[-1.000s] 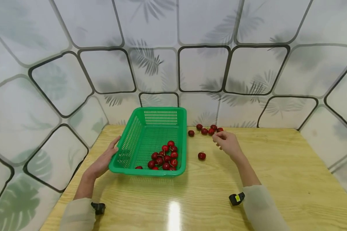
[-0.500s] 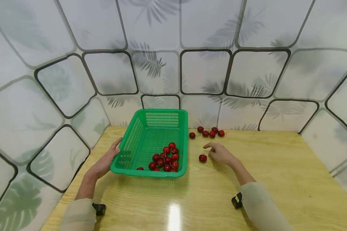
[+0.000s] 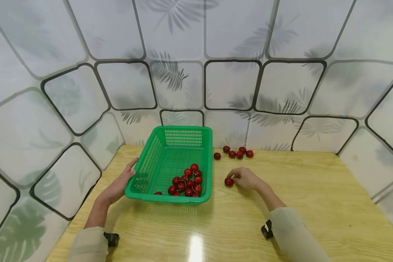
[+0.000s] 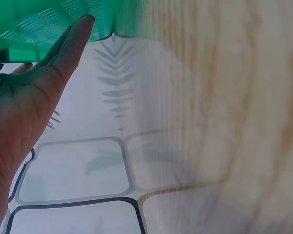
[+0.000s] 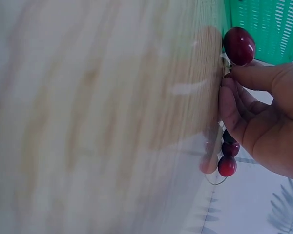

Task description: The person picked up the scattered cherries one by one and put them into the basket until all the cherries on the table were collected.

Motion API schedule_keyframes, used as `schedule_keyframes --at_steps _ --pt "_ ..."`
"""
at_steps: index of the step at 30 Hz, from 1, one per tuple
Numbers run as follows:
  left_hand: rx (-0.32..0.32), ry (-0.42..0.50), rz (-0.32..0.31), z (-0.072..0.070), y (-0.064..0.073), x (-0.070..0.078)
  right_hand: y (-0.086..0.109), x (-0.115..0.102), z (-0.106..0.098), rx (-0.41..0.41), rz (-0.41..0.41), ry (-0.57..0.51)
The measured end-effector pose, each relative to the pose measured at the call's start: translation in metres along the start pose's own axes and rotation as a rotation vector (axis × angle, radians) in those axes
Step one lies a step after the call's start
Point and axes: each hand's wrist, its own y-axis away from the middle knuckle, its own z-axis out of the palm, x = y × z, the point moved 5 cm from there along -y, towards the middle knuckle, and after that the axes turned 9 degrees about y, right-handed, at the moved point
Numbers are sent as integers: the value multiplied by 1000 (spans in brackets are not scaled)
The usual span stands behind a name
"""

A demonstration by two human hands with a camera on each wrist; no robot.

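Since a second ago, the right hand [image 3: 245, 178] has left the back cherries [image 3: 239, 155] and come down to the lone cherry [image 3: 229, 182] on the worktop [image 3: 314, 196]. Over at the left, a pale sleeve [image 3: 88, 244] is cut off at the bottom edge, and the left hand [image 3: 118, 184] lies with straight fingers [image 4: 71, 48] against the green basket [image 3: 167, 199]; from the left wrist, some of its fingertips are lost behind the basket. Cherries heaped at the near right corner of the basket are partly hidden by its front rim, so I can't count them, and one further left barely peeps over. Just to the right of the basket, the lone cherry sits on the worktop, its stem mostly masked by the right hand. Thumb and fingers there are drawn narrow beside the stem, but I can't tell whether they have gripped it. Behind, six cherries bunch along the worktop's far edge; from the right wrist, that same hand covers some of them.
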Motion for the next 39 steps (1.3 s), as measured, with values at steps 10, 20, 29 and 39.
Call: schedule_keyframes --at_steps 10,20,29,39 --pt "15 -16 -12 0 2 -2 3 7 3 -8 67 63" --pt "-6 -6 -5 1 0 -1 10 13 0 6 96 56" --pt "-10 1 1 2 1 2 17 16 -8 33 152 30" --pt "-17 4 13 1 1 2 21 11 -20 86 127 94"
